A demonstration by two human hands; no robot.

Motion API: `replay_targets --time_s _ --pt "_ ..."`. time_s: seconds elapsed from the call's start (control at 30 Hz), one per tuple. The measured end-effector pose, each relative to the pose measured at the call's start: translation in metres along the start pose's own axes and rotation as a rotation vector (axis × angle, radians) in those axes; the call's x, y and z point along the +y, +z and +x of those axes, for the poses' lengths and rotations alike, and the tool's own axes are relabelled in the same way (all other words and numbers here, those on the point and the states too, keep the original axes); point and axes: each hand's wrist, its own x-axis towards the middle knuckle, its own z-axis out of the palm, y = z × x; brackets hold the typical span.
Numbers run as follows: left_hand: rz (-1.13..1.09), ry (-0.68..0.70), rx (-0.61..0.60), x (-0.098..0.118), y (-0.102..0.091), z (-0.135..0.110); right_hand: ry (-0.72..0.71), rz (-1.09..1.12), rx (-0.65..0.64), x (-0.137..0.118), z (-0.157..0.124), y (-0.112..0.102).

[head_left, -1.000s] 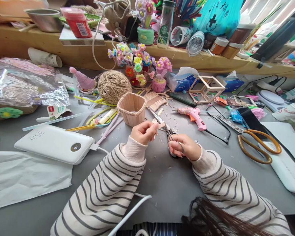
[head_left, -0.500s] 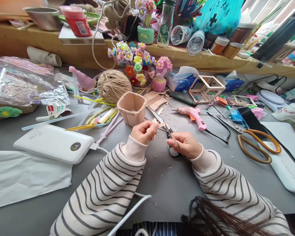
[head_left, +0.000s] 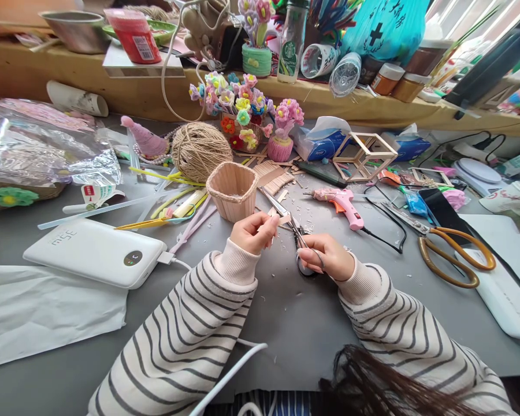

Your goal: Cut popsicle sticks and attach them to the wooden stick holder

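My left hand (head_left: 253, 231) is closed in a pinch on a small flat wooden stick piece (head_left: 282, 220), held just above the grey table. My right hand (head_left: 326, 256) grips the handles of small scissors (head_left: 286, 216), whose blades reach up and left across the wooden piece. A small wooden-stick basket (head_left: 233, 189) stands just beyond my left hand. Wood chips (head_left: 305, 226) lie scattered on the table around the scissors.
A white power bank (head_left: 95, 253) with its cable lies left, white paper (head_left: 47, 312) below it. A twine ball (head_left: 198, 150), pink glue gun (head_left: 341, 203), large orange-handled scissors (head_left: 453, 254), a wooden cube frame (head_left: 364, 155) and handmade flower pots (head_left: 242, 110) crowd the far side.
My right hand worked the scissor handles, opening a little and closing again on the wooden piece. My left hand stayed in place.
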Motion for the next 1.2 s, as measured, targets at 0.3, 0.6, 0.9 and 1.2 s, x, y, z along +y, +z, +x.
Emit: replay_targets --time_s 0.3,0.6,0.9,1.2 --pt "-0.017 -0.010 0.003 0.0000 0.0004 -0.0001 -0.024 -0.026 -0.021 0.0004 -0.0007 -0.0018" --pt "-0.029 -0.015 0.014 -0.0023 0.0003 0.0013 -0.080 -0.139 0.137 0.0015 0.0006 -0.0012" --pt "-0.162 0.002 0.059 -0.0010 0.0018 0.0013 -0.024 -0.015 0.336 0.0059 0.0041 -0.0034" --pt "-0.178 0.077 -0.055 -0.0054 0.0016 0.0004 -0.074 0.158 0.495 0.0051 0.0044 -0.0045"
